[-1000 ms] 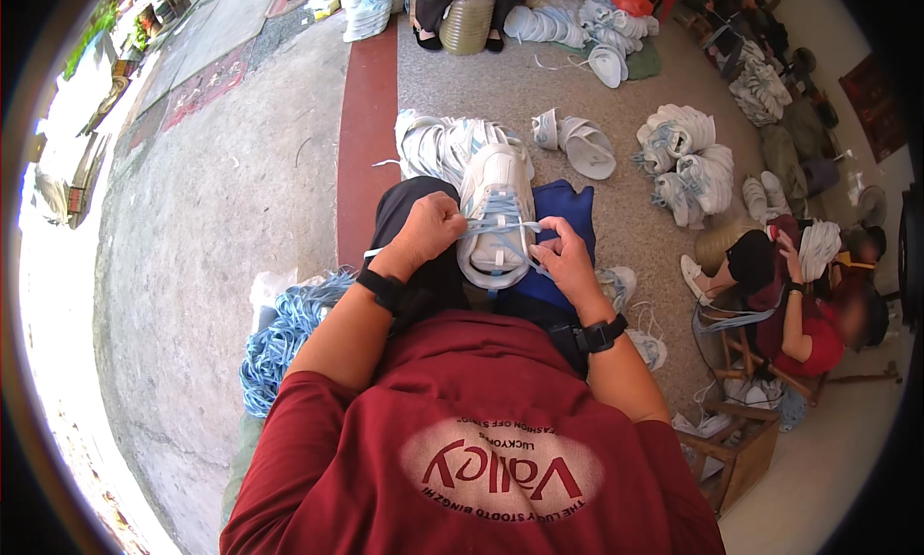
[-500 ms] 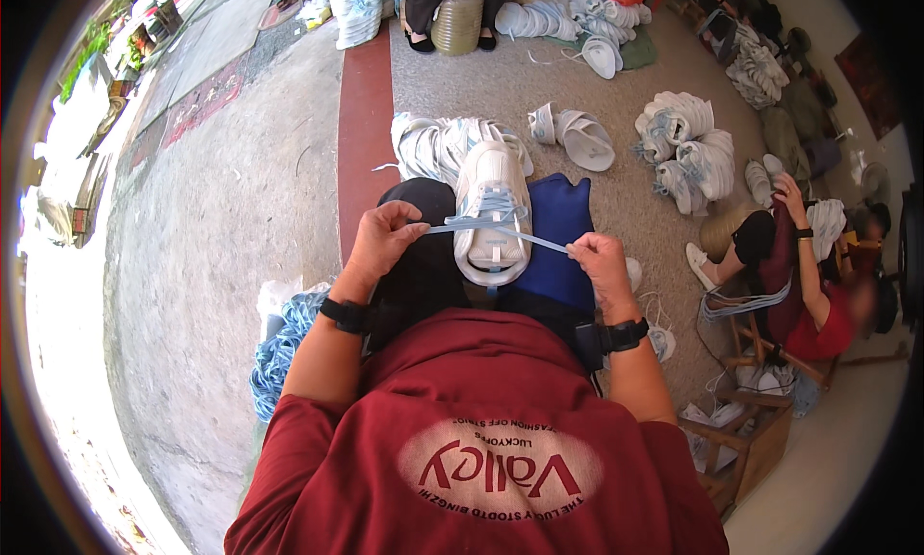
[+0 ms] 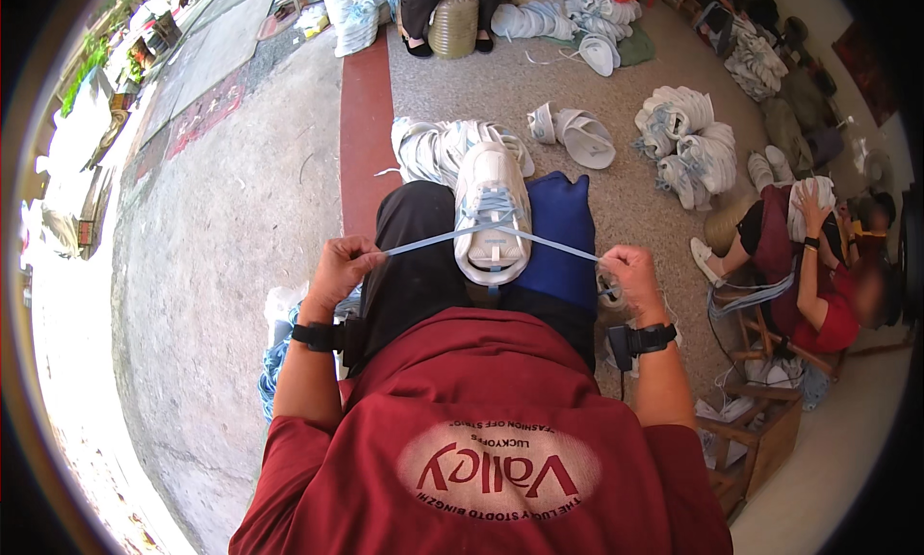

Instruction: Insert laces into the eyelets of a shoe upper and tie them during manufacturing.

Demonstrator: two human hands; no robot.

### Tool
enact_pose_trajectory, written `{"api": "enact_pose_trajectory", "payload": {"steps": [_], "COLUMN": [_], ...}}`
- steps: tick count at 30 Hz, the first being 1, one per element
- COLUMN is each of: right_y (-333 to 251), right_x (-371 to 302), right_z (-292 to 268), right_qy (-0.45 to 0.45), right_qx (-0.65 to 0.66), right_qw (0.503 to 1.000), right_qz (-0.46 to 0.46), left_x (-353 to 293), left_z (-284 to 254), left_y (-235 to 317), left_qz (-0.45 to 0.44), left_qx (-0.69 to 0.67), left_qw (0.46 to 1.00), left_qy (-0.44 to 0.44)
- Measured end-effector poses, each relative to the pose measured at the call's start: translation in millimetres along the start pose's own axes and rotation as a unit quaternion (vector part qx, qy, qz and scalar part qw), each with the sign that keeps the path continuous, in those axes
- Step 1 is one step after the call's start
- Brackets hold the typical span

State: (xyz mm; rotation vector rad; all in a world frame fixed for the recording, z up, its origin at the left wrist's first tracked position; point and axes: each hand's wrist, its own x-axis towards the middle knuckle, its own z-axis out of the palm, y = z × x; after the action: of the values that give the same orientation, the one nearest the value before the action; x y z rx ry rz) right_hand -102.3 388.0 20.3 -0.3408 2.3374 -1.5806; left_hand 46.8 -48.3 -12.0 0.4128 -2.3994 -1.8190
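A white shoe upper point(image 3: 470, 191) rests between my knees, its heel opening toward me. Light blue shoelace point(image 3: 552, 244) is threaded through its eyelets. Pinched in my left hand point(image 3: 342, 269) is one lace end, pulled out to the left above my black trouser leg. My right hand point(image 3: 630, 271) grips the other end, out to the right past a blue cloth point(image 3: 561, 220) on my right thigh. Both lengths are taut and meet over the top of the shoe's lacing, forming a shallow V.
Bundled white shoe uppers point(image 3: 423, 151) lie just beyond my knees, with more stacks point(image 3: 688, 151) at the right. Blue laces point(image 3: 273, 370) sit in a heap by my left side. A co-worker point(image 3: 818, 285) sits at the right near a wooden stool point(image 3: 756, 439).
My hands have moved apart and slightly toward me, drawing the lace ends out wider. The co-worker's arm at the right has come down onto a white piece.
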Motion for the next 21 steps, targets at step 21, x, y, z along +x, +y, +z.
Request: {"api": "enact_pose_trajectory", "payload": {"steps": [21], "right_y": [-23], "right_x": [-59], "right_z": [-168], "right_qy": [0.075], "right_qx": [-0.206], "right_qw": [0.976], "right_qz": [-0.001], "left_x": [-60], "left_z": [-160], "left_y": [-13], "left_qz": [-0.034], "left_qx": [0.146], "left_qw": [0.979], "left_qy": [0.141]}}
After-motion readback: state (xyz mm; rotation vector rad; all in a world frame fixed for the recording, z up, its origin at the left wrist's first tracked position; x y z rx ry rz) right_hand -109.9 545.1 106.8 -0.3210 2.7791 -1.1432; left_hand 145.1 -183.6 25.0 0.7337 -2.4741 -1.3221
